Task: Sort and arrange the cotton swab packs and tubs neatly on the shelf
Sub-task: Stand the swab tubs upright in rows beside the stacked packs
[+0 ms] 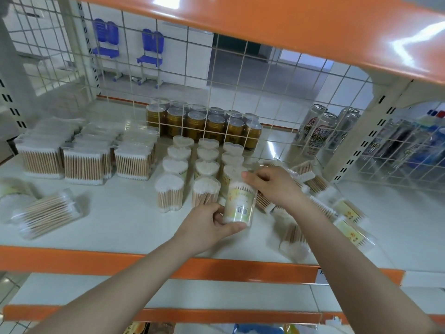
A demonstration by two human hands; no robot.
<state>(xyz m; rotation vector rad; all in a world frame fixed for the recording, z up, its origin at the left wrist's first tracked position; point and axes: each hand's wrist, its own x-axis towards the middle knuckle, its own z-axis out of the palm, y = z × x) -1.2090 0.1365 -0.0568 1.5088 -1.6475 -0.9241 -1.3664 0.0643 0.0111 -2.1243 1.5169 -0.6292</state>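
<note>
At the far left edge of the white shelf [125, 213], a loose swab tub [13, 191] lies partly out of view, and just beside it a clear pack [47, 213] of swabs lies on its side, tilted, near the orange front lip [144, 263]. Behind them, three rows of rectangular swab packs [84, 155] stand upright and close together, reaching back toward the wire grid [216, 92]. Bare shelf surface lies open between the fallen pack and the tubs further right.

In the middle, round swab tubs [190, 169] stand in three columns running front to back; the left and middle columns reach closer to the front than the right one. Behind the grid stand gold cans [204, 124].

The left hand [212, 227] grasps the bottom of a labelled tub [239, 203], thumb under its base and fingers curled round the far side. The tub is tilted, lifted at the front of the right column, touching the standing tub behind it. The right hand [272, 184] grasps the tub's upper end, fingers curled over its top.

To the right, a heap of loose packs [337, 213] lies scattered at odd angles, some overlapping, stretching from the grid down near the front lip. Beyond the grid stand silver cans [317, 131]. Past the heap the shelf surface is bare toward the right edge.
</note>
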